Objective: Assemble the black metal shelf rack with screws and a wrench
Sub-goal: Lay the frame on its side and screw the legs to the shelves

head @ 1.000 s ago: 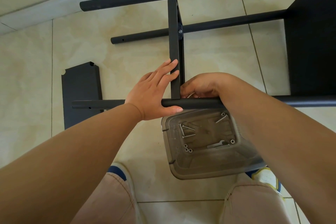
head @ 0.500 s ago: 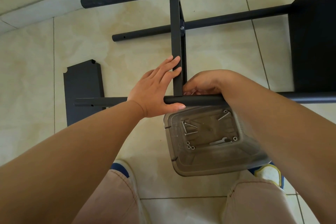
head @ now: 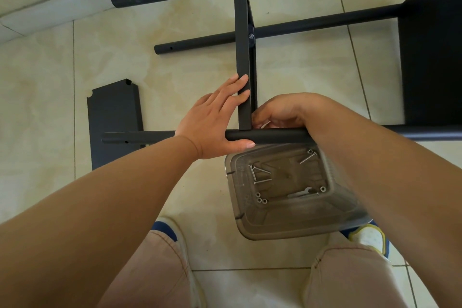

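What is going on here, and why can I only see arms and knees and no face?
The camera sits on the person's head and looks down, so you see what they see: two arms, two knees and shoes on a tiled floor.

They are building a black metal shelf rack. The left hand lies flat, fingers straight against an upright shelf panel, thumb under a round black pole. The right hand is curled at the corner where panel and pole meet. Something pale shows under its fingers, but I cannot tell what.

Just below sits a clear plastic tub holding long screws, small washers or nuts and a little wrench. To the left, another shelf panel lies on the floor.
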